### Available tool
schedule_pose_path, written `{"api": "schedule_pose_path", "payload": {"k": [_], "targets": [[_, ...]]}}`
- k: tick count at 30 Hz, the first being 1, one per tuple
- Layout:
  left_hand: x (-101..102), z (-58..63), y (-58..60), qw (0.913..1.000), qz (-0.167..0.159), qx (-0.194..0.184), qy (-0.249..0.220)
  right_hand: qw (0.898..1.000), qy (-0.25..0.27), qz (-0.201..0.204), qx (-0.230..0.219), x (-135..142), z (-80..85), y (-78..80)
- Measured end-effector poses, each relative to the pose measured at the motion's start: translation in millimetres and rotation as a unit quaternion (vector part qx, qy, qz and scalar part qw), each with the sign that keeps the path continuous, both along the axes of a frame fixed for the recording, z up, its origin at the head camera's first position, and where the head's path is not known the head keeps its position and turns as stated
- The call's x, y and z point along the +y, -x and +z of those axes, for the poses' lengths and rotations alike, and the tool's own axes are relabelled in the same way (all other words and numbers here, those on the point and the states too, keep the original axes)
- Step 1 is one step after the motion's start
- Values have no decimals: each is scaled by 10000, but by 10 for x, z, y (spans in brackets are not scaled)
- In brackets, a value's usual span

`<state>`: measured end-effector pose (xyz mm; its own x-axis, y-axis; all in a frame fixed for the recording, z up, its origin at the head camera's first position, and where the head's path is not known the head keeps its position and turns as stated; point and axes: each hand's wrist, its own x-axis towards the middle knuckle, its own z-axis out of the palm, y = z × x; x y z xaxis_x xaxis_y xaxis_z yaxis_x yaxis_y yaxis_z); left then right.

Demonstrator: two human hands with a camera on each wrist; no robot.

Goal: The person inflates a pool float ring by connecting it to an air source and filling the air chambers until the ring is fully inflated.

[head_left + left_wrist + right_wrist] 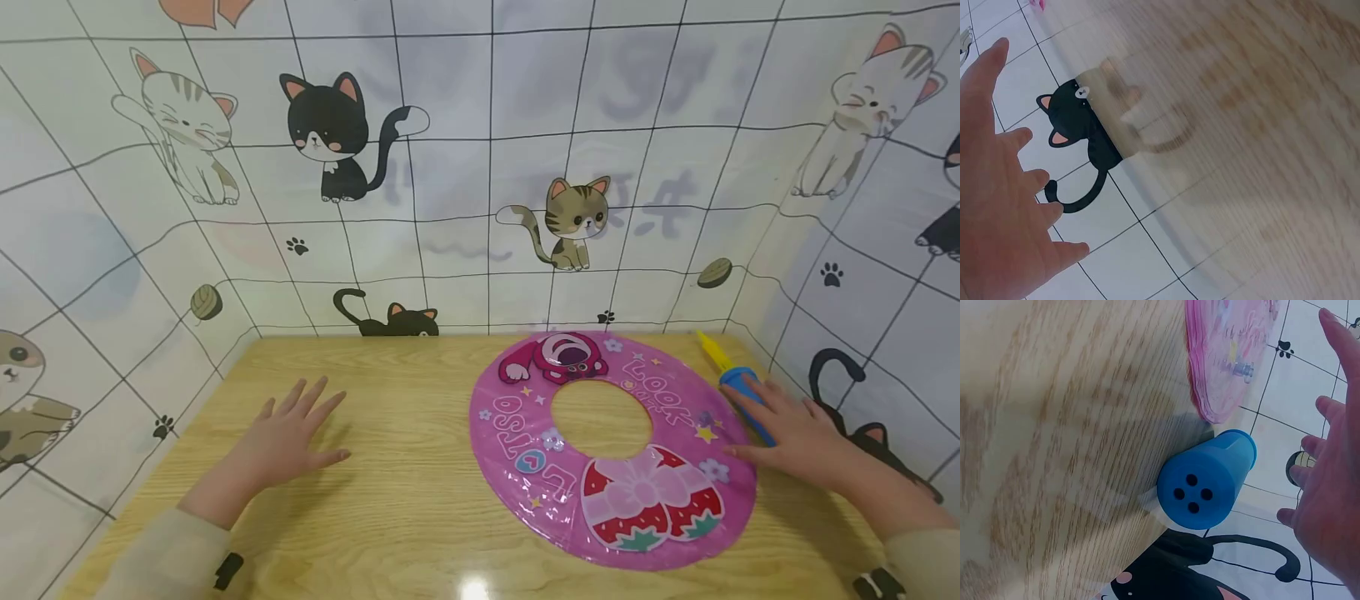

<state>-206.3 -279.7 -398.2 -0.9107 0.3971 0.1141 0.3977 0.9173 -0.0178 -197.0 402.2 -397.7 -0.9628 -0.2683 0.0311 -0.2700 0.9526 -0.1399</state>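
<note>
The person's left hand is spread wide, fingers straight and thumb out to the side, over the left part of the wooden surface, with nothing in its grasp. The right hand is likewise open and has hold of nothing; in the head view its fingers overlap the blue pump, while the right wrist view shows the hand raised clear of it. The pump lies on its side, its yellow nozzle pointing to the far edge and its end with four dark holes turned toward the right wrist camera. Just beside it, right of centre and between the two hands, the pink swim ring lies on the surface, its rim wrinkled; whether ring and pump touch cannot be told. The ring carries a bear, pale lettering, flowers and a large strawberry bow, and a clear valve shows in the right wrist view. Pale sleeves cover both forearms. Around the surface rises a white wall covering with black grid lines, printed with a black-and-white cat, a brown tabby and paw prints.
</note>
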Motion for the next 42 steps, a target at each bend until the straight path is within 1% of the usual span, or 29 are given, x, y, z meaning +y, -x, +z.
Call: {"api": "schedule_pose_path", "payload": {"k": [3,7,10,14,19,25,28,33,37,42], "targets": [[52,6,10,9999,-66,102,8,10000,54,-41,-45,-16,0,-1],[146,15,3,9998,-150,157,-6,9999,140,45,-60,-29,-16,0],[224,2,9,9995,-251,201,1,9997,203,144,-73,-43,-32,3],[323,-16,22,9988,-378,295,-1,9994,285,142,-146,-80,-32,0],[458,13,12,9981,-530,301,-32,9988,406,164,-231,-149,-13,-42],[633,-4,37,9969,-761,186,-22,9972,605,220,-386,-233,28,-110],[727,-8,54,9962,-869,96,22,9962,708,220,-447,-247,12,-118],[883,5,48,9950,-991,-93,12,9936,910,220,-631,-279,-26,-134],[1012,2,39,9937,-1070,-308,-113,9919,971,328,-748,-292,-43,-150],[1178,-34,32,9910,-1164,-636,-150,9866,1142,438,-1077,-293,-44,-164]]}}
